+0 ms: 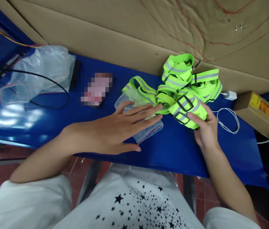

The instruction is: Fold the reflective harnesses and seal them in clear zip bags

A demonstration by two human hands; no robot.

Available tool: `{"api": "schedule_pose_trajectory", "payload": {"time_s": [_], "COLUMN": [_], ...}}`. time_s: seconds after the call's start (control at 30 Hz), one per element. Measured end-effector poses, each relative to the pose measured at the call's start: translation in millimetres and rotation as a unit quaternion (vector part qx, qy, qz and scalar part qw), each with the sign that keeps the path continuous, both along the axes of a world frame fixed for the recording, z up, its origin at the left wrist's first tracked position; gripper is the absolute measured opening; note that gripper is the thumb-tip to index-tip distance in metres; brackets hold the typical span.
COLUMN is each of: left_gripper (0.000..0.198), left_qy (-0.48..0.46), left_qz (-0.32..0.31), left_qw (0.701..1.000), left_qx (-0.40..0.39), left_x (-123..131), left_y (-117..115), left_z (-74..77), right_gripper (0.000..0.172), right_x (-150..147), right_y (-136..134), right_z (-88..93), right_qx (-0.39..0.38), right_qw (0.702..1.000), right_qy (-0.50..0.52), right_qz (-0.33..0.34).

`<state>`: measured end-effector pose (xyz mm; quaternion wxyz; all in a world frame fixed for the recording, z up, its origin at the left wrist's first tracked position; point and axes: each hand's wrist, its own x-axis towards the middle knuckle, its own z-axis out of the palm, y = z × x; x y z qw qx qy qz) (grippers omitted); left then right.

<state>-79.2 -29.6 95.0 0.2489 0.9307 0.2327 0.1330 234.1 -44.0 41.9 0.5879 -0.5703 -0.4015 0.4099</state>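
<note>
My right hand (205,127) grips a folded neon-yellow reflective strap bundle (191,111) with two black buckles on its near face. Fingers spread and palm down, my left hand (117,127) hovers over a clear plastic bag (150,132) and holds nothing visible. Its fingertips point toward the bundle. Behind my hands lie more neon straps with grey stripes: a coiled one (178,70) against the cardboard, another (207,82) to its right, and a loose looped one (140,87) beyond the bag. Part of the bag is hidden under my left hand.
On the blue table (172,156), a pile of clear bags (46,70) and a black cable lie left, near a blurred-out phone (97,89). At right are a white charger (229,95), its coiled cable and a cardboard box (255,111). A cardboard wall (112,35) stands behind.
</note>
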Motion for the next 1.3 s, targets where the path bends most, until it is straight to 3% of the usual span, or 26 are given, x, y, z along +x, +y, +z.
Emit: {"api": "schedule_pose_trajectory", "payload": {"time_s": [0.07,0.17,0.37,0.5,0.63,0.9,1.0,1.13,1.2,1.3], "left_gripper": [0.093,0.097,0.092,0.096,0.097,0.085,0.085,0.105,0.099,0.084], "left_qy": [0.071,0.12,0.074,0.038,0.063,0.085,0.064,0.023,-0.011,-0.032], "left_qz": [-0.029,-0.03,0.155,0.211,0.215,0.163,0.132,0.074,0.055,0.106], "left_qw": [0.994,0.977,0.963,0.952,0.94,0.944,0.963,0.99,0.995,0.991], "left_qx": [0.076,0.174,0.208,0.218,0.256,0.275,0.227,0.116,0.079,0.07], "left_x": [-3,8,33,39,47,61,69,70,65,60], "left_y": [1,4,3,0,1,7,9,12,16,23], "left_z": [1.6,-9.7,-29.9,-33.6,-30.4,-31.8,-31.2,-15.4,-5.6,3.5], "right_gripper": [0.061,0.059,0.057,0.055,0.053,0.05,0.053,0.055,0.056,0.049], "right_x": [0,-3,-8,-7,-11,-13,-10,-2,1,0], "right_y": [2,1,-10,-17,-23,-30,-31,-33,-36,-40], "right_z": [-1.6,-3.1,-0.5,1.7,8.8,17.1,18.4,21.8,25.3,31.8], "right_qx": [0.006,0.009,0.066,0.066,0.074,0.111,0.155,0.26,0.312,0.375], "right_qw": [1.0,1.0,0.998,0.989,0.941,0.88,0.847,0.775,0.745,0.709], "right_qy": [0.005,0.01,0.005,-0.131,-0.319,-0.439,-0.483,-0.557,-0.578,-0.592], "right_qz": [-0.006,-0.001,0.0,0.032,0.082,0.145,0.157,0.148,0.119,0.083]}}
